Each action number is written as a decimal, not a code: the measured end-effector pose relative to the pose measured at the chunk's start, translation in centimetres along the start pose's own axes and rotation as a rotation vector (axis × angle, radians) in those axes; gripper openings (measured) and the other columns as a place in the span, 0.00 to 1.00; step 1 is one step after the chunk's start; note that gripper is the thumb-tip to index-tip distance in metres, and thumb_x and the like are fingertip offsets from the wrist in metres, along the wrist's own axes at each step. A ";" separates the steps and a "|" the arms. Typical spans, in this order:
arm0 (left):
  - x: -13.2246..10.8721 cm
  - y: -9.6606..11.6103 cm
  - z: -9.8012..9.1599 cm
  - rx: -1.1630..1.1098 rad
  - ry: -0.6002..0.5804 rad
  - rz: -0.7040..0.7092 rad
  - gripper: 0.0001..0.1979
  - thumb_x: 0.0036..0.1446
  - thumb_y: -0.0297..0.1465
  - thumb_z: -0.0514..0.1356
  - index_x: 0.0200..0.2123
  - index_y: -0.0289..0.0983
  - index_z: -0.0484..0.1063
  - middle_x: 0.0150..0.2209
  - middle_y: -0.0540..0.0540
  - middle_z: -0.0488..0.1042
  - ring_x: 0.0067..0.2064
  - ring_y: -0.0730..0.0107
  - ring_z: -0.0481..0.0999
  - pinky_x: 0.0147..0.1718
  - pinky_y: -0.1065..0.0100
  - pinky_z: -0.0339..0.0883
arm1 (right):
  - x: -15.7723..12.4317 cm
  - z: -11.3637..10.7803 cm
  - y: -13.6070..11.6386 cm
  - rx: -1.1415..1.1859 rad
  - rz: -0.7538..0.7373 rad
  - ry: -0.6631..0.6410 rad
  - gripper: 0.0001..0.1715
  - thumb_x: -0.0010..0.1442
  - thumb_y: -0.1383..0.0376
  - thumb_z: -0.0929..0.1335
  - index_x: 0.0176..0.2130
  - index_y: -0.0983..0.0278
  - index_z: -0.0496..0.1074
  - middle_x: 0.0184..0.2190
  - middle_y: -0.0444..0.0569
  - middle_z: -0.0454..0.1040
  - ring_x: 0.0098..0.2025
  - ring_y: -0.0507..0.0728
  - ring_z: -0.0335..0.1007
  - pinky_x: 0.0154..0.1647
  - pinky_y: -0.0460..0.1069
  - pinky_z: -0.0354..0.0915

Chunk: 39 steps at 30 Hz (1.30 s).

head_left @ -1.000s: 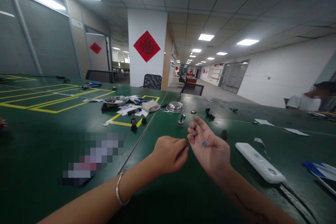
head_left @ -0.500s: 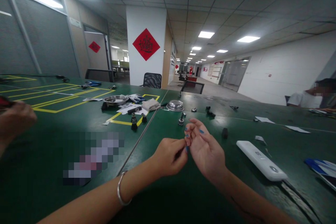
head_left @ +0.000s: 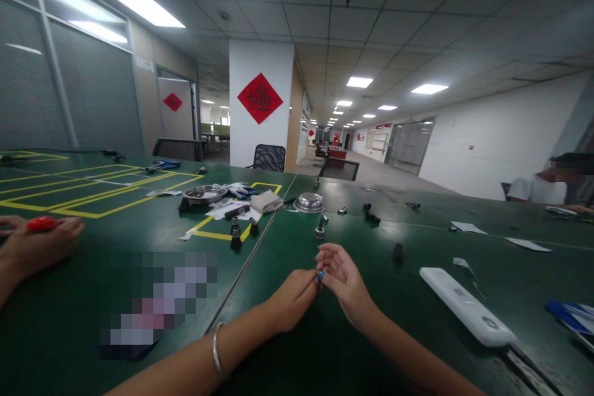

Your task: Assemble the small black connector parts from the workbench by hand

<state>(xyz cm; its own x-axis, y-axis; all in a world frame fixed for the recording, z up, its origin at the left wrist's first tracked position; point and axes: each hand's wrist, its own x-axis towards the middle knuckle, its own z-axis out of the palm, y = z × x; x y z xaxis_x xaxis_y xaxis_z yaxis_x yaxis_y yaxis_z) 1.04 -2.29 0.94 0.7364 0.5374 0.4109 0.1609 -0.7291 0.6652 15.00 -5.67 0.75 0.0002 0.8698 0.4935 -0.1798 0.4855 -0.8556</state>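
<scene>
My left hand (head_left: 291,302) and my right hand (head_left: 347,284) meet fingertip to fingertip low over the green table (head_left: 362,241). The left hand is closed in a pinch, a silver bracelet (head_left: 217,352) on its wrist. Curled fingers with blue nails on my right hand press against the left hand's tips. Whatever sits between the fingers is too small to make out. A small metal part (head_left: 319,232) stands just beyond the hands, and a black cylinder (head_left: 398,252) stands to the right.
A white oblong device (head_left: 468,306) lies at the right. A metal bowl (head_left: 309,203), a metal dish (head_left: 204,194), gloves and small black parts (head_left: 236,238) lie farther back. Another person's hand (head_left: 37,247) with a red object (head_left: 41,223) rests at the left. A seated person (head_left: 552,184) is far right.
My right hand turned from palm-up and spread to curled against the left hand's fingertips. Both hands sank lower in view. The other person's hand came in from the left with a red object.
</scene>
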 end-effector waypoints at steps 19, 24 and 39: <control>0.7 -2.0 2.1 -0.693 0.104 -0.377 0.16 0.49 0.44 0.50 0.22 0.39 0.51 0.17 0.59 0.48 0.17 0.81 0.46 0.17 0.75 0.42 | -0.3 -0.3 2.4 -0.009 0.032 0.053 0.18 0.50 0.65 0.68 0.43 0.60 0.66 0.36 0.49 0.70 0.40 0.57 0.70 0.41 0.52 0.66; 0.8 -1.8 1.9 -0.657 0.030 -0.407 0.18 0.49 0.47 0.48 0.20 0.39 0.49 0.16 0.59 0.46 0.16 0.81 0.46 0.16 0.75 0.44 | -0.2 -0.2 2.0 0.193 0.113 0.115 0.17 0.48 0.64 0.69 0.41 0.62 0.69 0.35 0.49 0.72 0.39 0.58 0.71 0.42 0.53 0.66; 6.0 -4.6 -18.5 0.557 0.419 -0.581 0.12 0.54 0.25 0.51 0.42 0.33 0.66 0.35 0.45 0.73 0.40 0.64 0.71 0.38 0.67 0.62 | 0.4 -3.3 6.8 -0.272 0.000 0.277 0.15 0.51 0.70 0.65 0.41 0.62 0.68 0.41 0.50 0.67 0.47 0.58 0.67 0.50 0.54 0.65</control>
<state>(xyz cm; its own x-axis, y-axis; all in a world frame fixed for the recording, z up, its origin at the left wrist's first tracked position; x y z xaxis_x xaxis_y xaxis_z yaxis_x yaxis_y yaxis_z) -7.43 12.12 11.91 0.1581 0.9153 0.3704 0.8074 -0.3358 0.4852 16.99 -1.75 -5.36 0.2728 0.8428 0.4640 0.0878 0.4585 -0.8844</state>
